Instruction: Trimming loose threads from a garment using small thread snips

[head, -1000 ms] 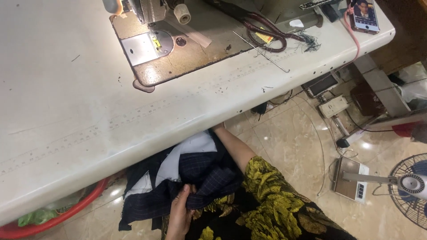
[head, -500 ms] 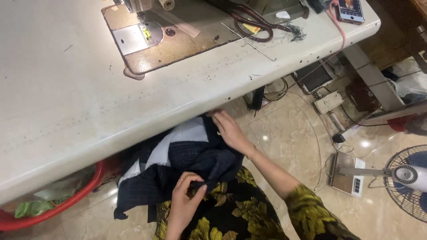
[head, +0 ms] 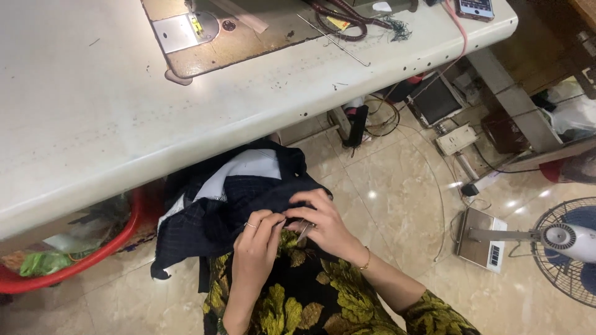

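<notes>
Left of the dark checked garment (head: 242,198), a red basin (head: 93,257) sits under the white sewing table (head: 93,124). Left hand (head: 257,245) and right hand (head: 320,223) pinch the garment's edge on the lap. Right of it, a fan (head: 568,245) stands on glossy floor tiles (head: 397,186).

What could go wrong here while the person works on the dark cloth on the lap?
The small metal tool in the right hand lies close to the left hand fingers and might nick them. The dark garment hangs off the lap toward the floor and may slip down.
</notes>
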